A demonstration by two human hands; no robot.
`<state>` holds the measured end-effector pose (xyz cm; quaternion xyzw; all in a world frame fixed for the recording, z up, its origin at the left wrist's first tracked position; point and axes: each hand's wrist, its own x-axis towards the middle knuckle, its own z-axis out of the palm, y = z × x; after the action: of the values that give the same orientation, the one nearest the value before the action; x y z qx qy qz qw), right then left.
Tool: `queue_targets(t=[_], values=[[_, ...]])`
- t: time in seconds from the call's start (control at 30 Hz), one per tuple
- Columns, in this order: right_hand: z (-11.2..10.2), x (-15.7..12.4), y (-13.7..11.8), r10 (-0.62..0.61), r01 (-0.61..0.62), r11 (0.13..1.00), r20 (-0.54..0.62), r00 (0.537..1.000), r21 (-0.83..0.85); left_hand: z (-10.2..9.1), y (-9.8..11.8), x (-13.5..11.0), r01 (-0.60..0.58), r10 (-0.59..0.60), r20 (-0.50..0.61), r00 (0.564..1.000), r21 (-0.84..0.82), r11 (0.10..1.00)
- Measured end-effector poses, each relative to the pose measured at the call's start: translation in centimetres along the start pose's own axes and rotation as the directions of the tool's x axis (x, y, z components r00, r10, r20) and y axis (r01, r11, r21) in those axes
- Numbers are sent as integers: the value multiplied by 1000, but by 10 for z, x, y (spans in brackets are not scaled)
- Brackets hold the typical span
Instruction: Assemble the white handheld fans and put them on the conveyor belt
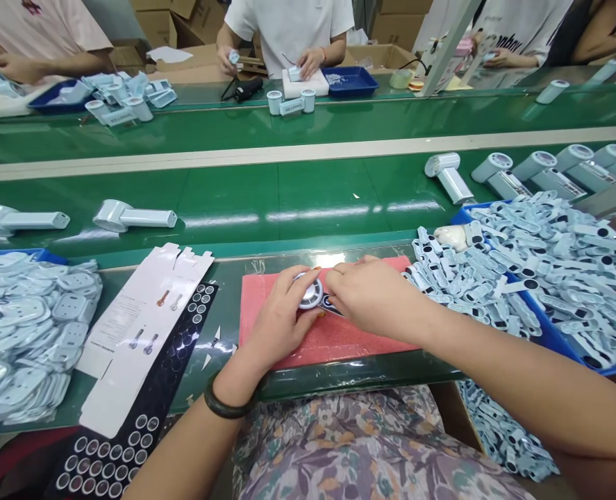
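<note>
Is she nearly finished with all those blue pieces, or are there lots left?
Lots left. Done, it seems: assembled fans lie on the green belt, more at the far right. In hand: the left hand and right hand work on one round piece on the pink pad. Left: a big heap of blue parts in the tray, and bagged parts on the left.

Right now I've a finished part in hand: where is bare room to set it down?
Bare belt lies between the handheld unit and another unit. The pink pad's near edge is free. It is crowded right by the blue tray and left by bagged parts.
</note>
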<state>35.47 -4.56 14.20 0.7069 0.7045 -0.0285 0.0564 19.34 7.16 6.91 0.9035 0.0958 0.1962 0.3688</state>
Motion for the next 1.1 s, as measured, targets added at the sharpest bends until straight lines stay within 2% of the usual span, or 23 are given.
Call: queue_targets(t=[0.1, 0.2, 0.3, 0.37, 0.43, 0.5, 0.57, 0.63, 0.7, 0.83, 0.93, 1.03, 1.1], values=[[9, -15, 0, 120, -107, 984, -90, 989, 139, -1, 0, -1, 16, -16, -5, 1000, 3, 1000], [29, -38, -8, 205, -140, 929, -163, 965, 343, 0, -2, -1, 19, -19, -9, 1000, 4, 1000], [49, -54, -20, 246, -171, 911, -162, 956, 375, 1, -3, -2, 2, -1, -25, 1000, 6, 1000], [57, -54, -24, 293, -203, 879, -153, 944, 431, 1, -4, -2, -6, 7, -83, 997, 8, 1000], [58, -45, -17, 357, -219, 793, -144, 923, 569, 1, -6, -3, 19, -21, -178, 984, -13, 1000], [55, -27, 2, 458, -256, 640, -92, 884, 724, 0, -10, -3, 78, -94, -251, 963, -73, 994], [51, -1, 31, 560, -325, 482, -1, 828, 814, -2, -15, -3, 139, -170, -262, 950, -133, 981], [48, 30, 66, 632, -393, 398, 63, 773, 829, -3, -19, -4, 179, -210, -243, 947, -145, 973], [46, 62, 102, 679, -445, 356, 99, 727, 821, -3, -22, -5, 196, -220, -230, 948, -123, 973], [40, 106, 154, 739, -541, 371, 112, 664, 755, 4, -28, -10, 234, -249, -200, 948, -95, 968], [32, 113, 174, 769, -634, 432, 105, 630, 642, -4, -27, -13, 283, -302, -108, 947, -158, 946], [24, 100, 184, 792, -708, 494, 76, 606, 505, -43, -23, -10, 257, -250, 62, 966, -156, 954], [20, 87, 190, 782, -722, 530, 72, 619, 445, -81, -24, 1, 196, -193, 86, 977, -25, 980]])
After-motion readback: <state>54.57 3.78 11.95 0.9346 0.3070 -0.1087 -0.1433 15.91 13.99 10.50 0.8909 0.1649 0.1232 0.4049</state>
